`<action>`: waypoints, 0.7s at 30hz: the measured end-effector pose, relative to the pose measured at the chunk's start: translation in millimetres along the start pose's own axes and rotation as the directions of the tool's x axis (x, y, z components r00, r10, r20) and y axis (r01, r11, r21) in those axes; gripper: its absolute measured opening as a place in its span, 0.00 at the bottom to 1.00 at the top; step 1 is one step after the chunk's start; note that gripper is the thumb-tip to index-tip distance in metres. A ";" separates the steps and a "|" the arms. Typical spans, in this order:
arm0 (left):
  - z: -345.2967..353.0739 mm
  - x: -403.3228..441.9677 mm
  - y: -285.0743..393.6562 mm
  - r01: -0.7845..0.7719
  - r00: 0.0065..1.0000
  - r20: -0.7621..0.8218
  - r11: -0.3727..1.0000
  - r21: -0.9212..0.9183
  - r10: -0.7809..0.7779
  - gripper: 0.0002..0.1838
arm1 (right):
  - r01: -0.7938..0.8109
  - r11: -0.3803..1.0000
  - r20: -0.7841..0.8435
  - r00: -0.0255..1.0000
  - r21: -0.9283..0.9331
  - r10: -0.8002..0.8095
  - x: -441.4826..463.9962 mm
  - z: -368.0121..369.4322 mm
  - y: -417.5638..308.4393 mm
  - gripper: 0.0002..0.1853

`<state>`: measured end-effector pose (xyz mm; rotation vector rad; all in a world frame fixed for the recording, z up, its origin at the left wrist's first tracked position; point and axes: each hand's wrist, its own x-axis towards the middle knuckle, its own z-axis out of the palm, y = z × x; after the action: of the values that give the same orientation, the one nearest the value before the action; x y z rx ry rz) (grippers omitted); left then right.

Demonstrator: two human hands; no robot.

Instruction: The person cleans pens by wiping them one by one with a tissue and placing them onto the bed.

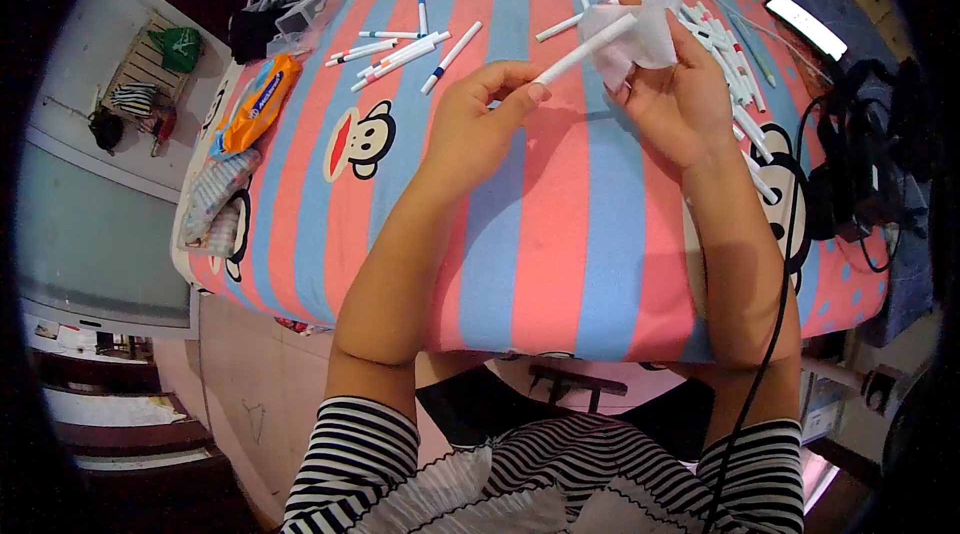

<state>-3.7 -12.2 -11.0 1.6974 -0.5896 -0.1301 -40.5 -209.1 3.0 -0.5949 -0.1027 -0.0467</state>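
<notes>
My left hand (485, 124) pinches one end of a white marker pen (590, 51) between thumb and fingers. The pen slants up to the right, and its far end lies against a white wipe (650, 29). My right hand (680, 99), palm up, holds that crumpled wipe, which covers part of the fingers. Several white marker pens with coloured bands (400, 59) lie loosely beyond my left hand. Another heap of marker pens (735, 74) lies beside and behind my right hand, partly hidden by it.
A striped bedspread (550, 234) with monkey faces lies under everything. At the left are an orange packet (262, 104) and a patterned pouch (222, 189). A white rectangular device (805, 24) and black cables (860, 164) are at the right. One black cable (765, 354) crosses my right arm.
</notes>
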 end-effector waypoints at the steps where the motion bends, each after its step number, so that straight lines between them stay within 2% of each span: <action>1: -0.1 0.3 -1.0 -0.005 1.000 -0.010 1.000 0.005 0.005 0.12 | 0.003 1.000 0.036 0.999 0.027 -0.004 -0.9 0.7 -0.7 0.19; 7: 1.5 -0.6 0.2 -0.006 0.998 -0.055 0.999 0.031 0.008 0.12 | -0.024 0.984 0.104 0.995 0.174 0.006 -2.0 -1.0 -2.4 0.22; 13: 2.3 -1.2 2.1 -0.040 0.993 -0.105 0.996 0.086 0.049 0.11 | -0.107 0.958 0.307 0.951 0.266 0.021 -3.1 -6.8 -2.8 0.22; 16: 4.3 -3.0 5.4 -0.072 0.986 -0.138 0.990 0.125 0.089 0.09 | -0.108 0.936 0.392 0.919 0.335 -0.034 -3.8 -11.2 -1.6 0.22; 19: 4.8 -3.7 7.8 -0.061 0.987 -0.141 0.990 0.124 0.078 0.09 | -0.094 0.951 0.257 0.966 0.295 0.016 -5.4 -6.5 -0.7 0.22; 21: 5.9 -4.5 9.7 -0.044 0.988 -0.143 0.990 0.135 0.064 0.09 | -0.130 0.924 0.305 0.952 0.360 0.016 -3.9 -9.5 0.6 0.22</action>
<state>-13.0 -16.3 -4.1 1.7988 -0.5427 0.0740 -43.6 -213.9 -5.6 -0.2147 -0.3739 0.1356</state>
